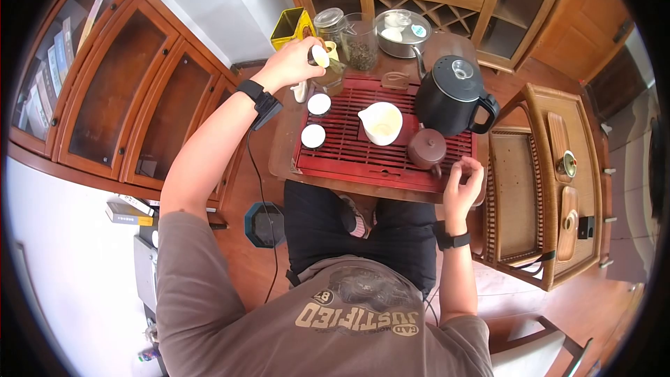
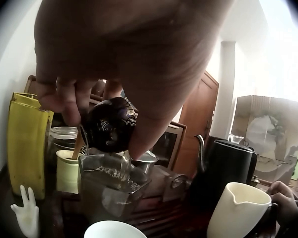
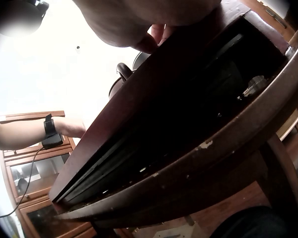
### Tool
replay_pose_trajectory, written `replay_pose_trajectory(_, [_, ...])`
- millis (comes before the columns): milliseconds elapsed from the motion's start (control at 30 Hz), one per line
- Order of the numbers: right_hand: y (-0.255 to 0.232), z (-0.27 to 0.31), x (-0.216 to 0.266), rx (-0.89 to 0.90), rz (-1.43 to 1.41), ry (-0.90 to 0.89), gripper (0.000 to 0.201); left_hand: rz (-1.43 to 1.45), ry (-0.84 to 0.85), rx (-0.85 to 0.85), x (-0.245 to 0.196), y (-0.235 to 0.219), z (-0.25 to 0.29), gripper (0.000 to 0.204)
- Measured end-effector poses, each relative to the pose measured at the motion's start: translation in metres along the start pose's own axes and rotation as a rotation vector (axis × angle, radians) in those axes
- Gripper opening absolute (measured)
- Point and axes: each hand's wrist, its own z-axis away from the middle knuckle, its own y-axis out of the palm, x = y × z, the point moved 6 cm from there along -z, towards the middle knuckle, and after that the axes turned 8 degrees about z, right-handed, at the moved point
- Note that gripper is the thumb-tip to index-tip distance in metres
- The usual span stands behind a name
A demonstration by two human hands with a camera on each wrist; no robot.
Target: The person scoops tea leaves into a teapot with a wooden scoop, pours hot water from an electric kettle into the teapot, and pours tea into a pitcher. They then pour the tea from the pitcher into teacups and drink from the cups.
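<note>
My left hand [image 1: 289,64] pinches a small dark patterned teacup [image 2: 111,124] with a white inside. The cup is tilted above a square glass vessel [image 2: 120,196], and a thin stream of liquid runs down into it. Beside that vessel, two white-lined teacups [image 1: 319,104] stand on the slatted red tea tray [image 1: 363,176]. A cream pitcher [image 1: 382,124] sits mid-tray, with a brown clay teapot [image 1: 427,148] to its right. At the tray's front right corner is my right hand [image 1: 465,185], fingers loosely bent, close to the teapot and holding nothing.
A black kettle [image 1: 450,98] stands at the tray's back right. Behind the tray are a yellow tin [image 1: 292,26], glass jars [image 1: 361,49] and a lidded steel pot [image 1: 403,35]. A white hand-shaped figurine [image 2: 27,213] stands at left. A rattan cart [image 1: 544,188] is on the right.
</note>
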Motion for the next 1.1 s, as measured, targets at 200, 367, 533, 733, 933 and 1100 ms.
replay_pose_trajectory(200, [-0.001, -0.001, 0.001, -0.007, 0.002, -0.012, 0.015, -0.306, -0.006, -0.058, -0.031, -0.012, 0.011, 0.055])
replay_pose_trajectory(367, [-0.002, -0.001, 0.004, -0.005, 0.009, -0.02, 0.016, -0.592, 0.269, -0.19, -0.05, -0.014, 0.017, 0.057])
replay_pose_trajectory(533, [-0.002, -0.001, 0.003, -0.005, 0.0, -0.007, 0.016, -0.715, 0.397, -0.256, -0.056, -0.006, 0.024, 0.057])
replay_pose_trajectory(733, [-0.001, -0.001, 0.003, -0.009, 0.022, -0.025, 0.015, -0.669, 0.419, -0.279, -0.063, -0.003, 0.033, 0.054])
replay_pose_trajectory(933, [-0.001, 0.0, 0.002, -0.008, 0.024, -0.033, 0.015, -0.201, 0.114, -0.264, -0.04, -0.005, 0.04, 0.048])
replay_pose_trajectory(1100, [-0.001, 0.0, 0.006, 0.007, 0.029, -0.026, 0.015, 0.137, 0.071, -0.338, -0.031, 0.009, 0.074, 0.051])
